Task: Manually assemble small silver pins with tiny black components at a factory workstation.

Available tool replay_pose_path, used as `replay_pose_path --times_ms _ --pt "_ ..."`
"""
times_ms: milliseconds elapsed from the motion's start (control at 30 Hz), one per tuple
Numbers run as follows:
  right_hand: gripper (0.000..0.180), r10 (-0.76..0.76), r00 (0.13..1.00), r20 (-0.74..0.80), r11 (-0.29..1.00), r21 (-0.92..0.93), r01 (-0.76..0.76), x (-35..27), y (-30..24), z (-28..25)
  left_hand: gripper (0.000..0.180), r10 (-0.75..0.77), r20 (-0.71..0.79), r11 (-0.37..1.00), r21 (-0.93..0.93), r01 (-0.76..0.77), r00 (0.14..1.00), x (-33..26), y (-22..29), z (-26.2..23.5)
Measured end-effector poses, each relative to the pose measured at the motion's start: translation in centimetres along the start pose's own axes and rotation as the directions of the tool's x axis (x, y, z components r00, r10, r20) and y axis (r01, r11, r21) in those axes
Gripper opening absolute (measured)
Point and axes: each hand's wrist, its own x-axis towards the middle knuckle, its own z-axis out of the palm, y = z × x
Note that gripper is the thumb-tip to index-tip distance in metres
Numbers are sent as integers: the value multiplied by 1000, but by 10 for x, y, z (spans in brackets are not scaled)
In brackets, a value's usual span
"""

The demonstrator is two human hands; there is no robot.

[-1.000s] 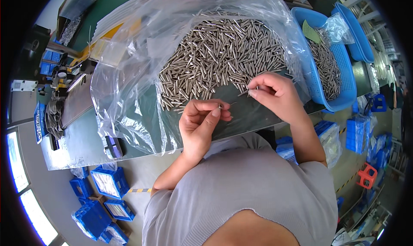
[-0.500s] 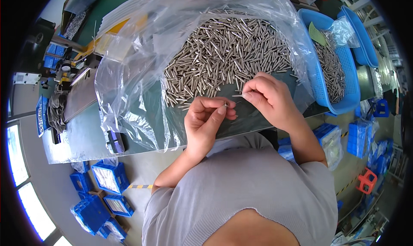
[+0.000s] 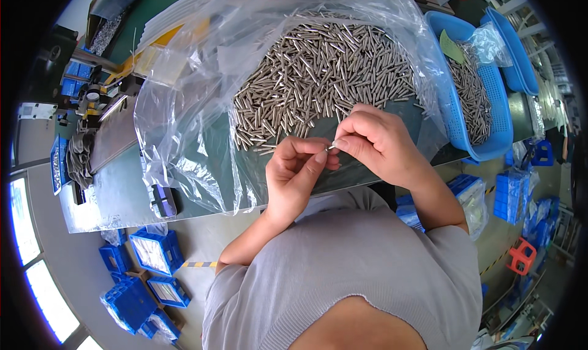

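In front of my chest, my two hands meet at the fingertips. My left hand (image 3: 291, 177) is closed, thumb against fingers, on a small round metal piece whose exact kind is too small to make out. My right hand (image 3: 387, 149) pinches a short thin metal pin (image 3: 331, 147) and brings it up against that piece; whether it is inside or only touching, I cannot tell. Just beyond the hands lies a wide heap of loose metal pins (image 3: 324, 74) on clear plastic sheeting (image 3: 177, 114).
The green worktable (image 3: 211, 194) runs under everything. At the right stands a blue basket (image 3: 501, 108) holding more metal pins, with a second blue basket (image 3: 519, 68) behind it. Tools and a dark machine (image 3: 92, 99) occupy the left. Blue crates (image 3: 156, 252) stand on the floor.
My right hand has moved left and slightly down, closing the gap to my left hand. The pin in it now meets the small round piece. My left hand has barely shifted.
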Motion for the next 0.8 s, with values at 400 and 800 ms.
replay_pose_path --times_ms 400,800 --pt "9 92 991 -95 982 172 -75 -7 10 17 5 -14 54 999 47 11 998 1 -1 -1" --pt "7 467 869 160 670 578 -466 -15 21 -19 5 19 -12 999 -45 -19 1000 0 -1 -1"
